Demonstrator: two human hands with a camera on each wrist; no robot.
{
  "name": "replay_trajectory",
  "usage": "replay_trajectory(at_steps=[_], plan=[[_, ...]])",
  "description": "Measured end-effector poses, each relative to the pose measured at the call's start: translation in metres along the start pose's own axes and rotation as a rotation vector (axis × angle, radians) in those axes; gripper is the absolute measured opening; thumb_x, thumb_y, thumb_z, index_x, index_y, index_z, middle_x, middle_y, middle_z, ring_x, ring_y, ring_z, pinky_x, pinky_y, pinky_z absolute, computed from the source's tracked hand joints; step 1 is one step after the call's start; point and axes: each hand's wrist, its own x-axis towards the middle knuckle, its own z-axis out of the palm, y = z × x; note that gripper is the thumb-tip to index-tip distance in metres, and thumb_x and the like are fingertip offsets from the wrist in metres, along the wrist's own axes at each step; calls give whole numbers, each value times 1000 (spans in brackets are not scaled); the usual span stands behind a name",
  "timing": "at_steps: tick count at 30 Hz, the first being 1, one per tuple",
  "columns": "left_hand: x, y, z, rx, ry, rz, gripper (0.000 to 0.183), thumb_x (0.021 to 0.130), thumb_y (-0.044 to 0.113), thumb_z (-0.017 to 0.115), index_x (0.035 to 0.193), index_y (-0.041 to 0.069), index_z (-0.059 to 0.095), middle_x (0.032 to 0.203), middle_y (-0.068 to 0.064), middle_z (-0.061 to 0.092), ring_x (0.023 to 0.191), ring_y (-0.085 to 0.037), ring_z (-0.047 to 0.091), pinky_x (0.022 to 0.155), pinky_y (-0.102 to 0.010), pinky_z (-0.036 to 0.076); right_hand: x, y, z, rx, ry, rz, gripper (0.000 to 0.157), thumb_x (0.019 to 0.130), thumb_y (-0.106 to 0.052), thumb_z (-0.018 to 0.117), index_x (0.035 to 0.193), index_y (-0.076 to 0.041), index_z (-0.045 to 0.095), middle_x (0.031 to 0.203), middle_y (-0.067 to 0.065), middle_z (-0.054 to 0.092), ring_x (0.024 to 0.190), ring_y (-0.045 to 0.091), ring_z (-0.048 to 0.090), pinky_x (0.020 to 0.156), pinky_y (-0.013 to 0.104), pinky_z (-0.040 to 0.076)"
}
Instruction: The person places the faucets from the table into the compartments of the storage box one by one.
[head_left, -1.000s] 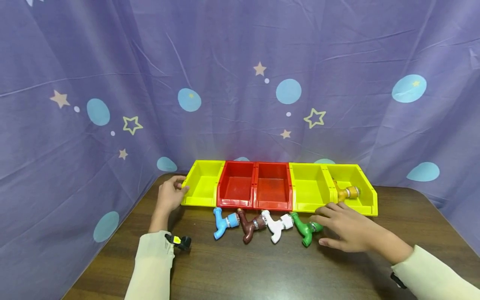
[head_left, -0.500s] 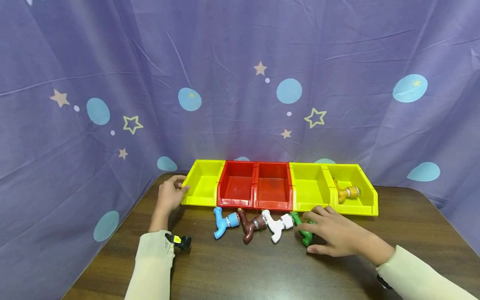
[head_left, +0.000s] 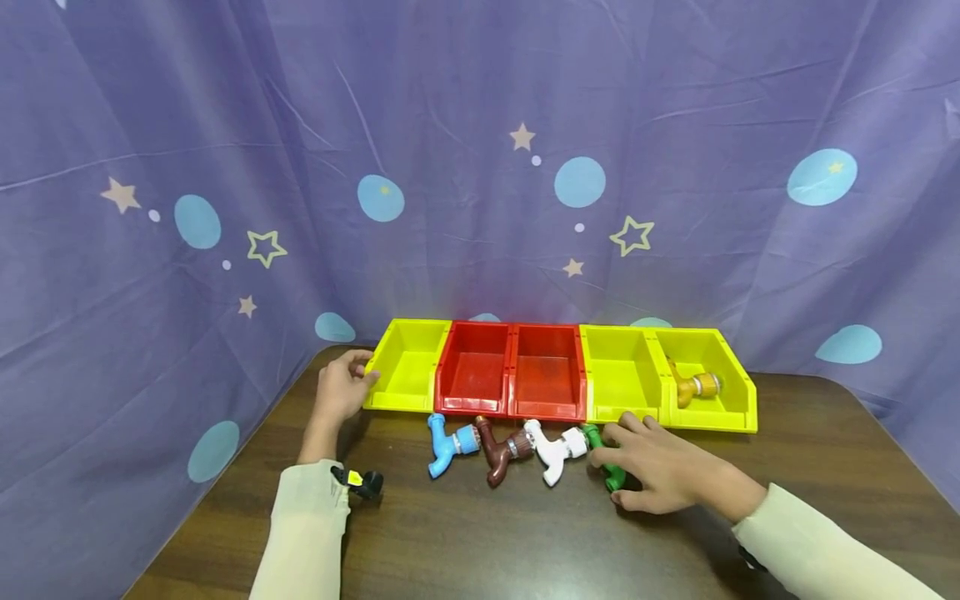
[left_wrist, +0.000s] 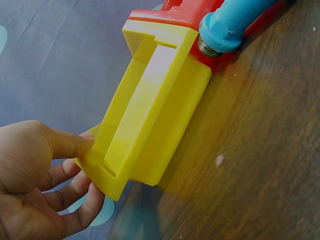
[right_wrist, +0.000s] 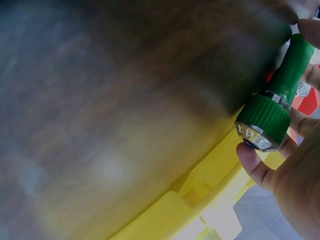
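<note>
My left hand (head_left: 343,387) pinches the outer side edge of the leftmost yellow storage bin (left_wrist: 145,110), thumb on the rim and fingers curled behind it. Over the green tap (right_wrist: 285,85) is my right hand (head_left: 660,467), its fingers bent around the tap's body and its thumb by the spout. A fingertip meets the end of the ribbed green knob in the right wrist view, while the head view has much of the tap hidden under the hand. Left of it lie a white tap (head_left: 553,454), a brown tap (head_left: 501,452) and a blue tap (head_left: 447,446).
Two red bins (head_left: 472,408) stand in the middle of the row, with two more yellow bins (head_left: 618,412) to their right. A yellow-orange tap (head_left: 693,387) lies in the rightmost bin. Behind the wooden table (head_left: 480,542) hangs a purple curtain (head_left: 465,167).
My right hand has moved left from beside the green tap's knob to over the tap, its fingers now around it. The left hand has stayed on its bin.
</note>
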Motion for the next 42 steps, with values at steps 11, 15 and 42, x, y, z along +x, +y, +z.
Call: replay_trajectory(at_steps=[11,15,42], plan=[[1,1,0,7,1,-4,37,96,10,72,131,2,64,100,-15,63,85,-27,59,69,-34,49,-4,-5,-4,20,-29,30,35,82,-40,75,111,-33,58,100,-12,40,93,13,31,69,34,28],[0,1,0,6,4,0,37,96,10,72,131,2,65,100,-15,63,84,-26,59,68,-34,49,-7,-7,-8,5,-20,36,37,78,-40,77,109,-33,58,100,-12,40,93,13,32,69,34,29],[-2,-1,-1,0,2,24,36,96,11,71,130,1,65,98,-15,64,85,-27,60,68,-34,49,3,10,-52,-101,-10,69,40,79,-44,77,114,-30,60,99,-10,40,93,16,36,73,37,29]])
